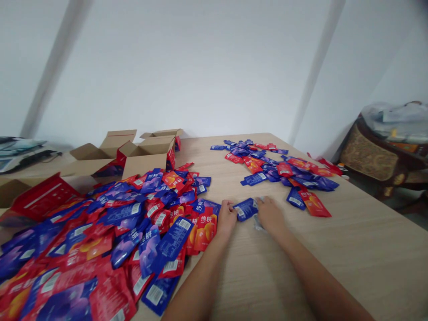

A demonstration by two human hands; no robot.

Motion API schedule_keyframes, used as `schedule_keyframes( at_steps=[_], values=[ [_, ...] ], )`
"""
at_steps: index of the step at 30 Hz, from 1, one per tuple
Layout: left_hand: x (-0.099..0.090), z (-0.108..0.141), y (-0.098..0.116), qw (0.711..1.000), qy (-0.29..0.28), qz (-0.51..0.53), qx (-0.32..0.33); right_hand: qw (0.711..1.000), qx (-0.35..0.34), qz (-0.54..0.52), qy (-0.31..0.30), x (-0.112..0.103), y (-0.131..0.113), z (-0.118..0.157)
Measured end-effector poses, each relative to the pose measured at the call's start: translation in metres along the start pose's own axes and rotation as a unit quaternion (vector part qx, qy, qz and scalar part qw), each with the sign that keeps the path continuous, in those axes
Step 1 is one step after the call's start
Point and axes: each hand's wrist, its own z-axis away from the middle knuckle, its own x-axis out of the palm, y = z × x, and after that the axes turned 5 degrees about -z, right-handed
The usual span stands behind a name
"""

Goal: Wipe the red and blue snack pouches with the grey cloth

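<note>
A small blue snack pouch (245,209) lies back side up on the table between my hands, its white label towards the left. My left hand (227,217) is closed at the pouch's left end, fingertips gripping its edge. Pressed on the pouch's right end is my right hand (270,215), fingers bent over a crumpled greyish cloth or wipe (258,223). Part of the cloth sticks out below the fingers. Just left of my left hand, a large heap of red and blue pouches (160,218) spreads over the table, with a red pouch (204,228) nearest.
Beyond my right hand lies a looser pile of red and blue pouches (267,167). Opened cardboard boxes (147,151) stand behind the left heap. A white wall (200,67) rises behind the table (334,254). At the right is a carved, upholstered chair (368,151) with plastic bags on it.
</note>
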Motion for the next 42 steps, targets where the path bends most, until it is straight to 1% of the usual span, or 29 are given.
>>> schedule_keyframes(
  at_steps=[2, 3, 6, 9, 12, 13, 14, 15, 16, 17, 18, 19, 20, 21, 22, 23, 27, 30, 33, 36, 39, 41, 42],
  values=[
    [-0.001, 0.002, 0.003, 0.998, 0.007, 0.055, -0.023, 1.000, 0.024, -0.001, 0.013, 0.000, 0.024, -0.011],
    [-0.002, 0.003, 0.005, 0.996, 0.013, 0.082, -0.027, 1.000, 0.024, -0.006, 0.020, 0.001, 0.033, -0.013],
    [-0.017, 0.000, 0.019, 0.987, 0.057, 0.147, -0.014, 0.999, 0.007, -0.018, 0.039, 0.007, 0.050, -0.013],
    [-0.045, -0.010, 0.037, 0.967, 0.142, 0.210, 0.026, 0.998, -0.007, -0.021, 0.051, 0.013, 0.052, -0.010],
    [-0.074, -0.020, 0.050, 0.922, 0.229, 0.301, 0.084, 0.998, -0.011, -0.027, 0.062, 0.015, 0.051, -0.010],
    [-0.080, -0.022, 0.050, 0.908, 0.244, 0.326, 0.098, 0.997, -0.011, -0.030, 0.065, 0.015, 0.051, -0.010],
    [-0.082, -0.024, 0.049, 0.900, 0.249, 0.342, 0.103, 0.997, -0.010, -0.032, 0.066, 0.014, 0.050, -0.011],
    [-0.081, -0.025, 0.046, 0.900, 0.244, 0.348, 0.100, 0.997, -0.009, -0.034, 0.067, 0.013, 0.049, -0.011],
    [-0.076, -0.027, 0.042, 0.906, 0.233, 0.341, 0.090, 0.997, -0.010, -0.035, 0.066, 0.013, 0.048, -0.011],
    [-0.068, -0.029, 0.037, 0.921, 0.214, 0.317, 0.076, 0.997, -0.010, -0.037, 0.065, 0.012, 0.047, -0.011],
    [-0.057, -0.033, 0.033, 0.944, 0.188, 0.262, 0.065, 0.997, -0.010, -0.037, 0.064, 0.011, 0.046, -0.010],
    [-0.044, -0.037, 0.029, 0.969, 0.156, 0.185, 0.058, 0.997, -0.009, -0.037, 0.062, 0.010, 0.044, -0.010],
    [-0.030, -0.043, 0.026, 0.986, 0.121, 0.097, 0.057, 0.997, -0.007, -0.037, 0.060, 0.009, 0.043, -0.010],
    [-0.016, -0.051, 0.024, 0.994, 0.086, 0.013, 0.060, 0.998, -0.003, -0.037, 0.060, 0.008, 0.041, -0.010],
    [-0.002, -0.059, 0.024, 0.995, 0.055, -0.057, 0.067, 0.998, 0.002, -0.036, 0.060, 0.008, 0.039, -0.011],
    [0.011, -0.067, 0.026, 0.991, 0.032, -0.105, 0.077, 0.997, 0.006, -0.036, 0.061, 0.008, 0.037, -0.011],
    [0.057, -0.098, 0.038, 0.969, -0.029, -0.196, 0.144, 0.997, 0.009, -0.042, 0.069, 0.006, 0.030, -0.015],
    [0.081, -0.112, 0.045, 0.944, -0.065, -0.259, 0.194, 0.996, 0.011, -0.053, 0.076, 0.006, 0.027, -0.017],
    [0.091, -0.117, 0.046, 0.919, -0.086, -0.310, 0.226, 0.994, 0.013, -0.071, 0.084, 0.007, 0.028, -0.019],
    [0.088, -0.109, 0.042, 0.899, -0.103, -0.344, 0.249, 0.987, 0.015, -0.107, 0.119, 0.011, 0.034, -0.022],
    [0.077, -0.084, 0.034, 0.873, -0.114, -0.386, 0.277, 0.972, 0.009, -0.150, 0.180, 0.014, 0.039, -0.024],
    [0.068, -0.059, 0.027, 0.843, -0.109, -0.430, 0.305, 0.963, -0.013, -0.167, 0.211, 0.014, 0.035, -0.022],
    [0.062, -0.046, 0.024, 0.826, -0.106, -0.452, 0.320, 0.962, -0.030, -0.170, 0.213, 0.014, 0.030, -0.020]
  ],
)
